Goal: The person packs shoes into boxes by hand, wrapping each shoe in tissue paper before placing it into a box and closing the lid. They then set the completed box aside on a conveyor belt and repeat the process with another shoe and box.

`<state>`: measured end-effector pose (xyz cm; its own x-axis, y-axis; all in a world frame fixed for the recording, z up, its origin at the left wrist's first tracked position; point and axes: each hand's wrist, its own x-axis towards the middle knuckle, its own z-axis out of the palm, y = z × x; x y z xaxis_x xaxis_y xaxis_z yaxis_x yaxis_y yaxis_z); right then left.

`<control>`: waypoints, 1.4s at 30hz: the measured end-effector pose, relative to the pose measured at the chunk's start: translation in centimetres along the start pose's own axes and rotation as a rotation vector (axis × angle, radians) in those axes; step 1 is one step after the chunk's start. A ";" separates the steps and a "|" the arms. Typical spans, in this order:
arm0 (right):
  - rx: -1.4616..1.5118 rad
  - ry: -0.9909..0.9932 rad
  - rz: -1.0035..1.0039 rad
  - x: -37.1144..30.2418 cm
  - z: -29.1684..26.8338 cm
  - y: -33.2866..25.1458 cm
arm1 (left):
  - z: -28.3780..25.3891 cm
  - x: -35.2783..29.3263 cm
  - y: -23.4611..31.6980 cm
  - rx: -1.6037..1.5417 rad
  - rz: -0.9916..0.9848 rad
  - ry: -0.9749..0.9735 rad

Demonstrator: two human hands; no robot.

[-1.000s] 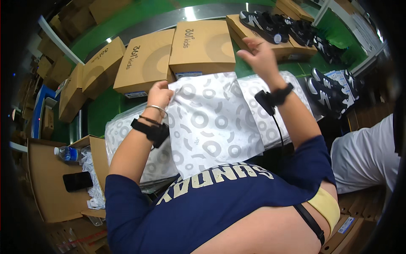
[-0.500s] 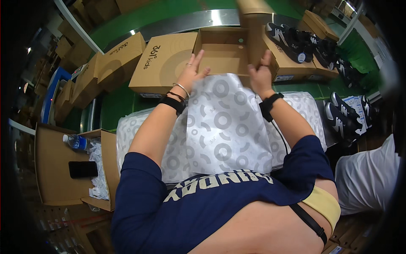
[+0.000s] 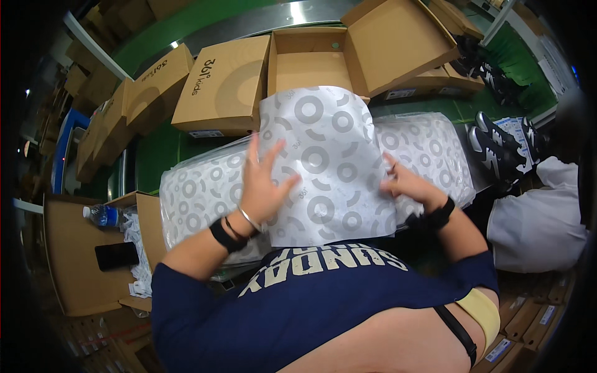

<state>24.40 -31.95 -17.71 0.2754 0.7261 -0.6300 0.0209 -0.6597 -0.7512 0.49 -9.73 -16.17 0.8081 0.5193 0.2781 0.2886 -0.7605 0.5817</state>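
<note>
A sheet of white wrapping paper with grey rings and arcs lies in front of me, its far edge overlapping the near side of an open brown shoebox. The box's lid is folded back to the right, and the visible part of its inside is bare. My left hand, slightly blurred, is over the sheet's left side with fingers spread. At the right edge of the paper is my right hand, thumb and forefinger apart. Whether it touches the sheet I cannot tell.
Stacks of patterned paper in clear plastic lie on both sides. Closed shoeboxes line the left. Black-and-white sneakers are at the right. An open carton holds a water bottle, a phone and paper scraps.
Both hands have come back from the shoebox toward me, over the paper. The lid, blurred and upright before, now leans open to the right, hiding sneakers on the boxes there.
</note>
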 end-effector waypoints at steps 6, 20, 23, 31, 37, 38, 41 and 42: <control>0.250 0.069 -0.449 -1.9 5.3 -1.8 | 2.7 -3.2 0.1 -0.697 -0.268 -0.130; -0.443 0.718 -0.390 15.1 -3.7 -17.2 | 1.6 24.6 -8.1 0.428 -0.438 -0.353; -0.798 0.683 -0.636 14.3 -0.2 -13.5 | 0.9 22.1 -4.5 0.791 -0.331 -0.481; -0.482 0.513 -0.668 9.0 1.5 -3.0 | -22.6 10.8 -13.8 0.291 -0.454 0.054; 0.123 0.629 -0.539 10.1 1.9 1.2 | -25.3 -18.2 -36.2 1.019 -0.748 -0.459; 0.226 0.552 -0.627 11.4 2.1 0.5 | -30.2 -31.0 -39.1 0.932 -0.496 -0.139; 0.111 0.694 -0.573 11.7 1.5 2.8 | -20.7 -27.4 -38.7 0.761 -0.630 -0.229; 0.103 0.707 -0.565 11.3 1.6 3.0 | -20.2 -24.3 -36.8 0.705 -0.720 -0.270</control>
<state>26.06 -25.46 -27.38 0.7761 0.6256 0.0796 0.2553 -0.1963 -0.9467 -40.12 13.48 -28.92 0.3888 0.9019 -0.1884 0.9120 -0.4057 -0.0602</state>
